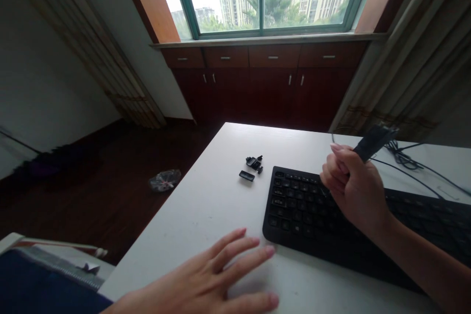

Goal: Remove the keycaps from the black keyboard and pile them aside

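Note:
My right hand (355,189) is closed in a fist around a black handled tool (373,141). The tool's wide end sticks up past my thumb; its kind is unclear, and its lower part is hidden by my fingers and the dark keys behind. Below the fist lies a black keyboard (294,208), with several key places at its left end looking bare. My left hand (217,277) is spread over the white table near the keyboard's front left corner, holding nothing. Several loose black keycaps (253,162) sit beyond it, and a longer keycap (246,175) lies apart from them.
Black cables (405,157) trail over the back right of the white table (195,211). A clear plastic bag (164,180) lies on the dark floor to the left. At the lower left is a chair with dark blue cloth (40,284). Cupboards (235,93) stand beneath the window.

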A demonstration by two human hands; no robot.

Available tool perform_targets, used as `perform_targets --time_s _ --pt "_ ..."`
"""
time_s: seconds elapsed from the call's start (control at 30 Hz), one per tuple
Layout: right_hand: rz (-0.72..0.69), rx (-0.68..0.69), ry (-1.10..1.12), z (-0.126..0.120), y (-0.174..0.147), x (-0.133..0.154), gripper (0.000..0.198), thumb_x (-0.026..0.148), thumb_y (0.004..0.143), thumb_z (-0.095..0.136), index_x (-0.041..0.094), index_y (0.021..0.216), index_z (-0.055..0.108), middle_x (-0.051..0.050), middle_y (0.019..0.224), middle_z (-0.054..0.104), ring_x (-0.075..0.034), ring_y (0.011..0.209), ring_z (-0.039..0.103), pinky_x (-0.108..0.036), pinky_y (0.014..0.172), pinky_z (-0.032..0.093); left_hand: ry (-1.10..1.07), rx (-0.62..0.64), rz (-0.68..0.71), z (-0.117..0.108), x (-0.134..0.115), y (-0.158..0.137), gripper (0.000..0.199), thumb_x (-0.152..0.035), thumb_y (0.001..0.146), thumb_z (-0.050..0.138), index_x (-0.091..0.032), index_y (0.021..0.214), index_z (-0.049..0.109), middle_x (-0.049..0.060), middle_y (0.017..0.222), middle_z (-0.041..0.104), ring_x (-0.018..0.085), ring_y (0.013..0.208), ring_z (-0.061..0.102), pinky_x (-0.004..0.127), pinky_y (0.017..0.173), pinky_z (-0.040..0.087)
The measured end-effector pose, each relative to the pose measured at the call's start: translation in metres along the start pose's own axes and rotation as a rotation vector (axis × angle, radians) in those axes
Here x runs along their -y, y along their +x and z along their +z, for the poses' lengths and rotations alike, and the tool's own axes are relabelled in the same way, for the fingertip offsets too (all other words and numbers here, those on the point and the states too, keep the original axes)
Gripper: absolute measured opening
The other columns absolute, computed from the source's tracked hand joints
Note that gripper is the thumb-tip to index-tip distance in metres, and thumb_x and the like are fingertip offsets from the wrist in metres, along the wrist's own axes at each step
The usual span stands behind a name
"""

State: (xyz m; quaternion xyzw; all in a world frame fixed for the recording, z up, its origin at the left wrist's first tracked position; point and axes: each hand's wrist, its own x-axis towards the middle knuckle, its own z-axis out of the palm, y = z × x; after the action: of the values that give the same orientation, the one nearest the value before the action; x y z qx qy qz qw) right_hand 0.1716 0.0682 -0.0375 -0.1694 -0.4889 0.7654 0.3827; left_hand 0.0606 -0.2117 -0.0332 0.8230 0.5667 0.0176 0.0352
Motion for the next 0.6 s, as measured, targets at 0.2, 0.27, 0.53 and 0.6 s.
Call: perform_targets --time_s 0.2,0.27,0.53,0.6 --pt "-0.003 0.088 -0.147 -0.014 -0.001 0.004 0.049 0.030 0.092 0.068 0.022 0.055 0.037 0.007 0.049 0.032 -0.008 0.043 0.026 -0.027 0.041 0.023 -0.026 -0.188 -0.442 0.033 0.027 -0.012 0.075 -0.037 0.098 0.061 -0.029 0.162 0.024 0.008 0.172 0.013 0.040 0.156 0.019 0.065 0.125 0.021" --pt "-0.004 0.106 -0.260 -0.019 0.002 0.009 0.050 0.037 0.093 0.068 0.023 0.056 0.037 0.007 0.050 0.033 -0.009 0.043 0.029 -0.027 0.042 0.024 -0.054 -0.232 -0.530 0.041 0.044 0.002 0.083 -0.047 0.097 0.062 -0.028 0.163 0.016 0.013 0.172 0.008 0.045 0.156 0.015 0.070 0.124 0.017" --pt "-0.539 0.228 -1.417 -0.066 0.020 0.026 0.011 0.031 0.087 0.066 0.023 0.080 0.067 -0.003 0.069 0.066 -0.021 0.060 0.058 -0.032 0.057 0.040 -0.194 -0.371 -0.603 0.049 0.114 0.084 0.068 -0.049 0.102 0.051 -0.022 0.158 0.023 0.020 0.170 0.011 0.038 0.157 0.017 0.059 0.124 0.028" --pt "-0.538 0.272 -1.570 -0.078 0.020 0.020 0.011 0.029 0.089 0.062 0.023 0.092 0.071 -0.006 0.084 0.073 -0.025 0.073 0.066 -0.034 0.063 0.044 -0.205 -0.401 -0.597 0.050 0.124 0.097 0.055 -0.044 0.105 0.046 -0.020 0.153 0.032 0.020 0.167 0.023 0.036 0.154 0.027 0.057 0.123 0.031"
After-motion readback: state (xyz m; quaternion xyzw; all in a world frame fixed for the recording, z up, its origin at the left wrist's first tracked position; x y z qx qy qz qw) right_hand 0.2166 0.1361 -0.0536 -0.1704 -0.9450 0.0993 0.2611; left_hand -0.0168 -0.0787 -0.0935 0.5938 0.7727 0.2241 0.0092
